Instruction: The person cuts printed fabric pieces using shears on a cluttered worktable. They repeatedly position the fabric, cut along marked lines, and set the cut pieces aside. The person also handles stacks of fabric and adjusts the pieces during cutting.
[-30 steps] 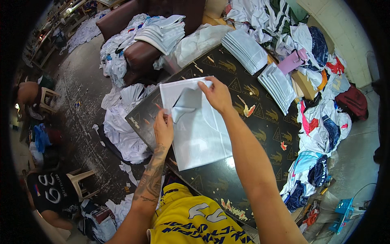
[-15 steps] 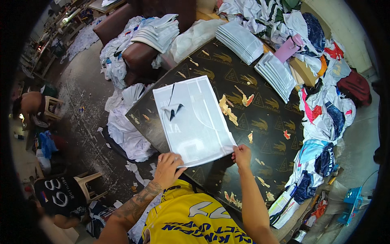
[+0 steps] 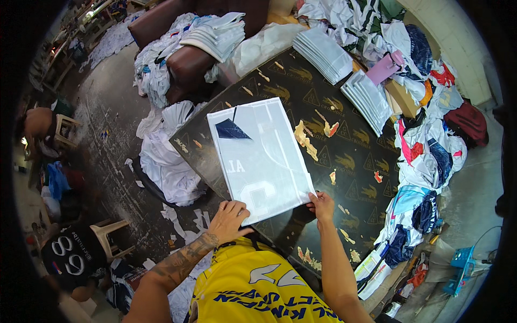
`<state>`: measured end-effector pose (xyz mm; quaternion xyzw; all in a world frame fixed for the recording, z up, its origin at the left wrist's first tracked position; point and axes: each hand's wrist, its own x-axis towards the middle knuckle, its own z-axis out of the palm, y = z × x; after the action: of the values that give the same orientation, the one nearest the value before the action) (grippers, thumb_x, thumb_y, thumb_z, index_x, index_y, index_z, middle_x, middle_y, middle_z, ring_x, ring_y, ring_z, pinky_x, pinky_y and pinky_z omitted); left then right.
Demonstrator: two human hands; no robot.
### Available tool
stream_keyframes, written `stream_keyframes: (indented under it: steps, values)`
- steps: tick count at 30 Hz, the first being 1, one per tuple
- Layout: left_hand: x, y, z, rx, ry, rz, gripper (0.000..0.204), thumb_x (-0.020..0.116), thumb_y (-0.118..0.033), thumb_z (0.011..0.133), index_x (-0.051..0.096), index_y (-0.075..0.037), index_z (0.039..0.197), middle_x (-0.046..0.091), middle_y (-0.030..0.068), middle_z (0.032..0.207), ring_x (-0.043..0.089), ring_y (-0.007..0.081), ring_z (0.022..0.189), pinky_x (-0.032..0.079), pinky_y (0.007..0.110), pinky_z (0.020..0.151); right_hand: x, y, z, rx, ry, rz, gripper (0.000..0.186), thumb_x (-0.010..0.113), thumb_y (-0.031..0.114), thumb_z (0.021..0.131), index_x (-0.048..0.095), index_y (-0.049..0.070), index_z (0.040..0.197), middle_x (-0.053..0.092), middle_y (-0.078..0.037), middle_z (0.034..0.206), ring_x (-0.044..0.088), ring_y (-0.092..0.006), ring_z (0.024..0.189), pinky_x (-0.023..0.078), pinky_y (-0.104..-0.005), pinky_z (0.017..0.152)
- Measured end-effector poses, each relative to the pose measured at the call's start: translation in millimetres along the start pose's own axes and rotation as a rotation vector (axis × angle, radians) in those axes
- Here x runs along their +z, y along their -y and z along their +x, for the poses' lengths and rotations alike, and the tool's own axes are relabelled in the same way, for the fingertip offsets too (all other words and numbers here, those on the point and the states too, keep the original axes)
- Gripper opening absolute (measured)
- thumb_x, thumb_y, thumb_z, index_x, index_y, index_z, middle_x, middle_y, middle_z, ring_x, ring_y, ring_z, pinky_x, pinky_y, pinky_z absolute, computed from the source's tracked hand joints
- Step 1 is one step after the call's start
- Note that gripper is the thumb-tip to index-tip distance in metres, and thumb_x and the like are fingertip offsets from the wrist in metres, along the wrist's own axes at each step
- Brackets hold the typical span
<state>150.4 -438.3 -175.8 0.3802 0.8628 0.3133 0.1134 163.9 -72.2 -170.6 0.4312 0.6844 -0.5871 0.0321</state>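
A flat, folded white jersey lies on the dark tabletop, with a dark blue patch near its far left corner and faint pale lettering on it. It looks smooth and slightly shiny, as if in a thin clear bag. At its near left corner my left hand is closed, fingers on top and thumb below the edge. My right hand pinches the near right corner between thumb and fingers. Both corners come close to the table's near edge.
Two stacks of folded, wrapped garments lie at the table's far side, beside a pink tumbler and a cardboard box. Loose clothes heap up left of the black table. A person in a black shirt is at lower left.
The dark blue patch, crumpled and partly turned over before, now lies flat and spread out. Glare on the white surface has lessened. Both hands stay at the near corners.
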Motion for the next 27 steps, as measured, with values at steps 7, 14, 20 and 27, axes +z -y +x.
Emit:
stream_keyframes:
  steps: [7,14,20,27]
  values:
    - [-80.1,-37.1,2.2,-0.194,-0.577,-0.311,0.014,0.071,-0.009,0.096,0.063,-0.003,0.106,0.065,0.0166,0.109,0.064,0.0394,0.106,0.049,0.045,0.096,10.0,76.6,-28.4,-0.317,0.163,-0.02,0.013,0.075,0.012,0.103,0.069,0.001,0.105,0.073,-0.005,0.082,0.063,-0.0101,0.066,0.046,-0.0241,0.062]
    - [-123.9,120.1,101.5,-0.491,-0.551,-0.139,0.02,0.078,-0.018,0.098,0.072,0.001,0.099,0.07,0.0124,0.073,0.067,0.0232,0.065,0.051,0.039,0.064,98.1,160.8,46.1,-0.436,0.198,-0.317,0.028,0.077,0.023,0.102,0.072,-0.003,0.109,0.075,-0.006,0.083,0.064,-0.0096,0.07,0.05,-0.0272,0.068]
    - [-94.0,127.7,118.9,-0.662,-0.69,0.228,0.03,0.077,-0.027,0.095,0.068,-0.005,0.115,0.067,0.0188,0.116,0.06,0.0368,0.112,0.042,0.05,0.099,133.5,98.6,63.2,-0.446,-0.161,-0.348,0.03,0.082,0.018,0.095,0.067,0.001,0.114,0.07,-0.009,0.094,0.066,-0.0213,0.079,0.055,-0.0356,0.073]
    - [-91.3,95.8,175.3,-0.579,-0.504,-0.245,0.035,0.058,-0.021,0.111,0.055,0.008,0.13,0.068,0.0382,0.106,0.064,0.0606,0.103,0.048,0.061,0.089,147.8,130.0,66.5,-0.522,-0.266,-0.55,0.025,0.069,0.007,0.098,0.06,0.004,0.122,0.071,-0.027,0.1,0.067,-0.053,0.094,0.054,-0.0537,0.085]
